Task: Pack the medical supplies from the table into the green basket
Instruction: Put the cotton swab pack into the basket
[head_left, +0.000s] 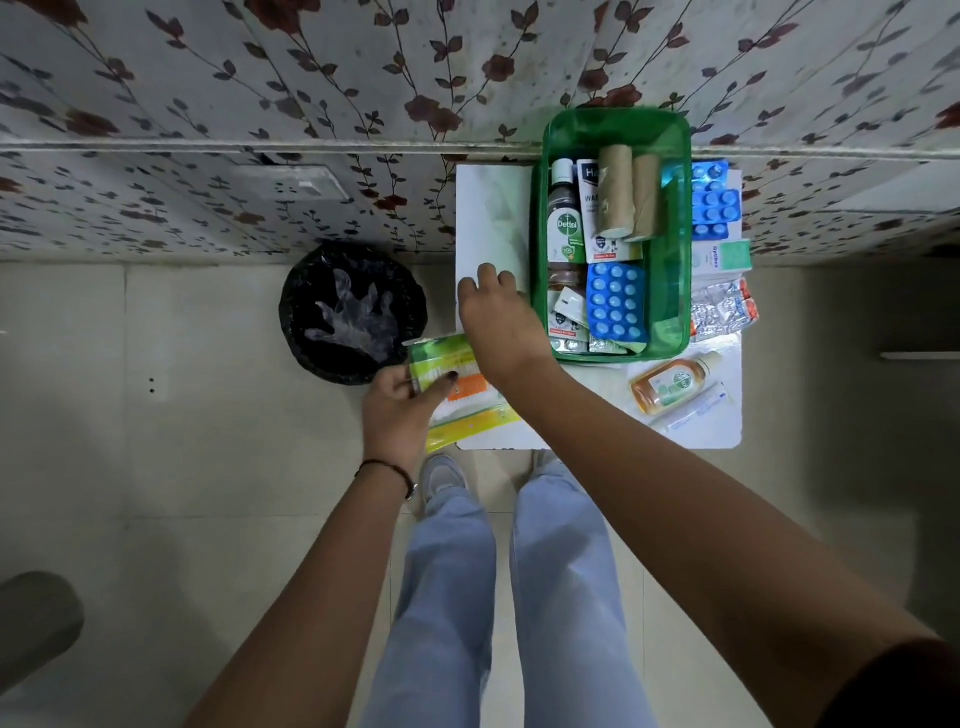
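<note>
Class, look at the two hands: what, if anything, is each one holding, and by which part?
The left hand grips a green packet by its near-left end. The right hand rests by the green basket, holding nothing visible.

Floral-vine wallpaper backs a pale tiled floor and a black-lined bin.

Single head-worn wide-angle view, looking steeply down from standing height: table far-centre, floor near and left.
</note>
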